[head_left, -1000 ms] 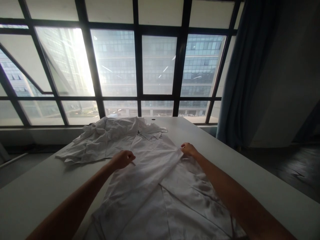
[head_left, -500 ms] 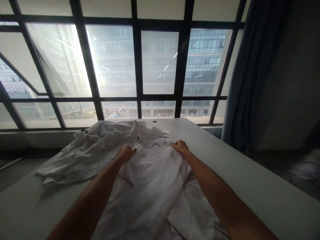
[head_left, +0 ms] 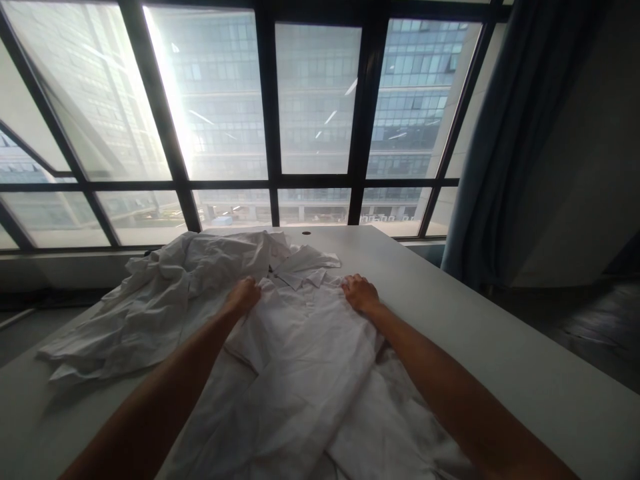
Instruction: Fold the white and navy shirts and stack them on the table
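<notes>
A white collared shirt (head_left: 300,360) lies spread over the table, its collar end away from me and its body running towards me. My left hand (head_left: 244,295) is closed on the shirt's left shoulder. At the opposite shoulder, my right hand (head_left: 360,292) has its fingers curled over the cloth and grips it. Between the two hands the collar and front placket show. Folds and creases cross the lower part, where my forearms hide some of the edges.
A crumpled heap of white garments (head_left: 150,300) lies to the left and behind the shirt. The white table (head_left: 480,347) reaches to large dark-framed windows (head_left: 315,100). A blue curtain (head_left: 490,173) hangs at the right, beyond the table's edge.
The view has tipped downward and come closer. My left hand has shifted slightly left with the shoulder cloth, and my right hand's fingers now lie more over the shirt.
</notes>
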Available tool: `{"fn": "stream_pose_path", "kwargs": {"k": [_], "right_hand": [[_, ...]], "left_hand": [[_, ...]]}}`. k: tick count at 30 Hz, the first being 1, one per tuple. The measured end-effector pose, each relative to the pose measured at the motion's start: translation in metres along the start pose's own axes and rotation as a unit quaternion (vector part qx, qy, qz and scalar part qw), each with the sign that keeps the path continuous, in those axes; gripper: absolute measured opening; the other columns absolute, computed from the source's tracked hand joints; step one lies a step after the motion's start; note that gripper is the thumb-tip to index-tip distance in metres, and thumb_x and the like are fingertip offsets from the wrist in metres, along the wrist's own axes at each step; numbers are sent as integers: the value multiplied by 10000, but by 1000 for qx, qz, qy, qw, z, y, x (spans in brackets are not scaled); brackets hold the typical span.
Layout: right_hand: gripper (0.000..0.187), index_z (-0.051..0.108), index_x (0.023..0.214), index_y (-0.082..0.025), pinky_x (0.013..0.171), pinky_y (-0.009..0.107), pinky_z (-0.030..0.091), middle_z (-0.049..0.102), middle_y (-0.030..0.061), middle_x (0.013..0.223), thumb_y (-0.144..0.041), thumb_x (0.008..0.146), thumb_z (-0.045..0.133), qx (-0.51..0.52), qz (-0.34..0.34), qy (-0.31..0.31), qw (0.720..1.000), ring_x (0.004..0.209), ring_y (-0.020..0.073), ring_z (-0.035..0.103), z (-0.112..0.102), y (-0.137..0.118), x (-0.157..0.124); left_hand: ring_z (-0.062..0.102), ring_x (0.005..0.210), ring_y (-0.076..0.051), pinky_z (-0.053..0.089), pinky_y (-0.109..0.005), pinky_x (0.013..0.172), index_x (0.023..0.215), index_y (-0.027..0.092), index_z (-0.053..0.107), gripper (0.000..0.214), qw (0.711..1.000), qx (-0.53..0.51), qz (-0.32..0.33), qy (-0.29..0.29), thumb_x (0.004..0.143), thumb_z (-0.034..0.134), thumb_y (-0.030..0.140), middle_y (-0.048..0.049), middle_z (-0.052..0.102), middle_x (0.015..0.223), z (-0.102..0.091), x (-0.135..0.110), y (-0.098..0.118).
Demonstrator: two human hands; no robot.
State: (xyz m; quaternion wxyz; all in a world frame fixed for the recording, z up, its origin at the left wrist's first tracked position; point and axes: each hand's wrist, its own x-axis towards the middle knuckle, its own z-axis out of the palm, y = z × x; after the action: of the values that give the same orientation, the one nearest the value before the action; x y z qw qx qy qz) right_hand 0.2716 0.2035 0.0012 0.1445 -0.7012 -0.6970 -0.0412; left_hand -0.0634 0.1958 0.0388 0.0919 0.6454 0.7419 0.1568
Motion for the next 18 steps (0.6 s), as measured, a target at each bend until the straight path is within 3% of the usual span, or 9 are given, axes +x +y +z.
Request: {"fn": "stream_pose_path", "kwargs": {"k": [3,5,8,11,13,16,18], "right_hand": [[443,591,1340,-233,1032,410,365,493,132,1447,-422,978,419,5,-30,-31,999,1291,284,460,-2,-6,-6],[443,615,1318,-233,1081,423,304,436,120,1502,-446,968,445,4,-51,-8,999,1364,286,376,-6,-11,-10],[449,680,1228,-232,1095,444,266,472,124,1470,-521,935,499,-8,-79,4,997,1352,296,375,-12,-21,-15],[408,724,1131,-220,1053,432,310,562,128,1368,-513,916,539,-15,-98,-33,995,1255,289,467,-18,-31,-20],[368,722,1127,-230,1024,397,342,589,113,1334,-476,927,536,-3,-102,-34,994,1213,264,502,-18,-33,-21],[396,654,1251,-264,1014,377,369,567,89,1379,-467,940,518,20,-92,-31,995,1225,246,509,-15,-25,-18],[444,589,1337,-269,1031,396,376,529,87,1432,-466,952,488,32,-76,-36,996,1258,251,498,-10,-14,-14]], "left_hand": [[501,1285,-314,407,-368,1000,1337,113,541,505,989,78,109,58,943,482,424,-200,541,1397,13,-21,7],[356,1411,-323,323,-426,1095,1438,123,445,610,982,104,156,35,956,427,497,-196,392,1533,25,-32,9],[162,1499,-311,199,-499,1165,1536,106,284,737,979,125,158,-35,971,302,579,-179,182,1622,38,-39,8],[108,1510,-307,141,-522,1182,1557,85,222,772,978,137,143,-57,975,261,592,-174,125,1631,37,-46,11],[136,1504,-316,149,-513,1179,1538,89,281,720,978,142,148,-21,985,291,550,-182,162,1626,28,-61,19],[371,1400,-332,289,-452,1117,1377,116,528,597,971,126,202,35,975,362,526,-208,426,1504,7,-106,29],[561,1197,-332,407,-423,995,1159,155,667,528,970,108,217,2,935,433,572,-193,622,1272,-7,-141,26]]}}
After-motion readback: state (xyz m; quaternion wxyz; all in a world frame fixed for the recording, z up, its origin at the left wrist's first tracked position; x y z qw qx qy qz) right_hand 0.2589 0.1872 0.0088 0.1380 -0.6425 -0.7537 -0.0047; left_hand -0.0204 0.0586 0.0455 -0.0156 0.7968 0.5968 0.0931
